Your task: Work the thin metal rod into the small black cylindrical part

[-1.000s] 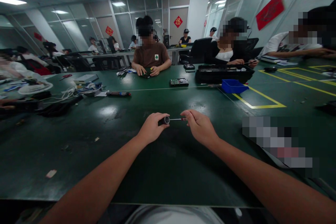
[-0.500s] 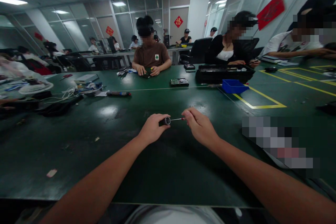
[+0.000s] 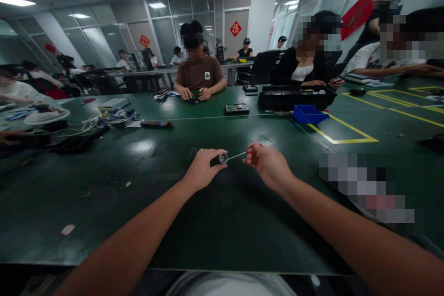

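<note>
A short black cylinder point(image 3: 222, 159) with a silvery ring at its end is gripped between the thumb and fingers of my left hand point(image 3: 203, 169). Its ringed end faces me and slightly right. My right hand point(image 3: 270, 166) is closed on a screwdriver point(image 3: 237, 155) with a thin metal shaft and a red part near the fingers. The shaft slopes down to the left, and its tip is at the rim of the cylinder; whether it is inside I cannot tell. Most of the screwdriver's handle is hidden by my fingers.
On the green table point(image 3: 166, 222) lie a hard drive point(image 3: 237, 108), a blue bin point(image 3: 310, 114), a long black casing point(image 3: 296, 98), a dark pen-like tool point(image 3: 157, 124) and a blurred-out flat item point(image 3: 364, 189). A co-worker point(image 3: 201, 71) sits opposite, handling a dark part.
My right hand has turned and shifted slightly right, tilting the screwdriver so its handle end sits higher. The cylinder's ringed end now faces me a little more.
</note>
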### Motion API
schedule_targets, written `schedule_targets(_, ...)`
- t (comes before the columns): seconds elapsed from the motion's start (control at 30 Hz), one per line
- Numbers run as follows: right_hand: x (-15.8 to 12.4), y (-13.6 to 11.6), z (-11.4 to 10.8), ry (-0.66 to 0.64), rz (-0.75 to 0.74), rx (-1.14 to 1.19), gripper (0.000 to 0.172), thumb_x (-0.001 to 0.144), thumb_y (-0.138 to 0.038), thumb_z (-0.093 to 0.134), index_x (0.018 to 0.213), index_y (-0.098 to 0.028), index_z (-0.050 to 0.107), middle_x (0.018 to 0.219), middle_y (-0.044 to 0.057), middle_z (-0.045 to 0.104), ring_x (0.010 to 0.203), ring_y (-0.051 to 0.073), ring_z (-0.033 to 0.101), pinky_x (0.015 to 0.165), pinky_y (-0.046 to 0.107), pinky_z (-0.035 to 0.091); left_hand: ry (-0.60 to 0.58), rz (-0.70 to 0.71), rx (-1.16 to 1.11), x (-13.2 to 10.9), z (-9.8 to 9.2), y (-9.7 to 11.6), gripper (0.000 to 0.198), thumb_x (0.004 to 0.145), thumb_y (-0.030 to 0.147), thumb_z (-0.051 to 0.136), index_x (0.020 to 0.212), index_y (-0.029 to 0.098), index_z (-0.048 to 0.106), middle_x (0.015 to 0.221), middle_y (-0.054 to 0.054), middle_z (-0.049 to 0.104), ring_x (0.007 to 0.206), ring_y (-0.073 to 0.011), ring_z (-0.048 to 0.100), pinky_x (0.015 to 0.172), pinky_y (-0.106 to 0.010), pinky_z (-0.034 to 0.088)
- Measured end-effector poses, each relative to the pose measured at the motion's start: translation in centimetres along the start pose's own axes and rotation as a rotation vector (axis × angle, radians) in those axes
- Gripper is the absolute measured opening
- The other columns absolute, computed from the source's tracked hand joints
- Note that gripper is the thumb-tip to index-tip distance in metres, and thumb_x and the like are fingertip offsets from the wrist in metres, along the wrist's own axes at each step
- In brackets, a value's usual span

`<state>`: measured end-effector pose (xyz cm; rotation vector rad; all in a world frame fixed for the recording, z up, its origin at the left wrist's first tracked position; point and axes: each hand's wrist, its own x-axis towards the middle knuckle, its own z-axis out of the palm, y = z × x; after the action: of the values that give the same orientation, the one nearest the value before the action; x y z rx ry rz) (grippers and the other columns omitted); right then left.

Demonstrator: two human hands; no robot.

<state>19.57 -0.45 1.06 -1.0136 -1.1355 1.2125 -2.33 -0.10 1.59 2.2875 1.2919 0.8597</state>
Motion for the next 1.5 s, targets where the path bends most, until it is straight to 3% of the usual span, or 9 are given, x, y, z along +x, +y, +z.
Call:
schedule_targets(0.1, 0.3, 0.2, -0.4, -0.018, 0.036, 0.034, 0.029, 0.087, -0.052, 0.059, 0.084, -0.024, 0.057, 0.067, 0.002, 0.059, 0.06, 0.019, 0.059, 0.069, 0.043, 0.059, 0.0, 0.007, 0.004, 0.0, 0.1, -0.1, 0.035, 0.087, 0.025, 0.072, 0.121, 0.027, 0.069, 0.12, -0.005, 0.072, 0.112, -0.0266, 0.062, 0.107, -0.049, 0.039)
schedule_targets(0.3, 0.0, 0.2, 0.1, 0.114, -0.138, -0.084, 0.029, 0.087, -0.051, 0.062, 0.088, -0.022, 0.06, 0.077, 0.002, 0.065, 0.066, 0.016, 0.06, 0.066, 0.034, 0.054, 0.002, -0.001, 0.014, 0.0, 0.2, -0.1, 0.034, 0.087, 0.028, 0.072, 0.121, 0.027, 0.069, 0.118, -0.005, 0.073, 0.109, -0.0264, 0.062, 0.103, -0.047, 0.041)
schedule_targets(0.73, -1.1, -1.0, 0.5, 0.074, -0.307, -0.328, 0.024, 0.094, -0.045, 0.056, 0.094, -0.022, 0.061, 0.077, 0.003, 0.068, 0.068, 0.018, 0.063, 0.066, 0.034, 0.051, 0.019, -0.039, 0.03, 0.0, 0.2, 0.1, 0.037, 0.084, 0.027, 0.074, 0.121, 0.026, 0.069, 0.115, -0.006, 0.073, 0.106, -0.0277, 0.063, 0.101, -0.047, 0.043)
schedule_targets(0.97, -1.7, -1.5, 0.8, 0.038, -0.333, -0.361, 0.022, 0.093, -0.043, 0.057, 0.094, -0.022, 0.063, 0.08, 0.004, 0.069, 0.071, 0.019, 0.064, 0.068, 0.035, 0.052, 0.026, -0.037, 0.028, 0.0, 0.1, 0.1, 0.037, 0.085, 0.028, 0.073, 0.122, 0.026, 0.069, 0.116, -0.005, 0.073, 0.108, -0.0276, 0.063, 0.103, -0.047, 0.042)
schedule_targets(1.17, -1.6, -1.2, 0.7, 0.104, -0.346, -0.397, 0.021, 0.095, -0.042, 0.055, 0.095, -0.022, 0.062, 0.08, 0.004, 0.069, 0.072, 0.019, 0.064, 0.069, 0.035, 0.05, 0.04, -0.029, 0.02, 0.0, 0.1, 0.1, 0.037, 0.086, 0.028, 0.073, 0.123, 0.025, 0.068, 0.12, -0.005, 0.072, 0.109, -0.0269, 0.062, 0.101, -0.045, 0.043)
schedule_targets(1.5, -2.2, -2.3, 0.8, 0.068, -0.316, -0.521, 0.027, 0.089, -0.046, 0.064, 0.085, -0.019, 0.067, 0.068, 0.002, 0.067, 0.063, 0.017, 0.063, 0.059, 0.03, 0.046, 0.037, -0.03, 0.056, 0.0, 0.1, -0.1, 0.037, 0.087, 0.026, 0.073, 0.123, 0.025, 0.067, 0.118, -0.005, 0.073, 0.108, -0.0261, 0.063, 0.101, -0.045, 0.042)
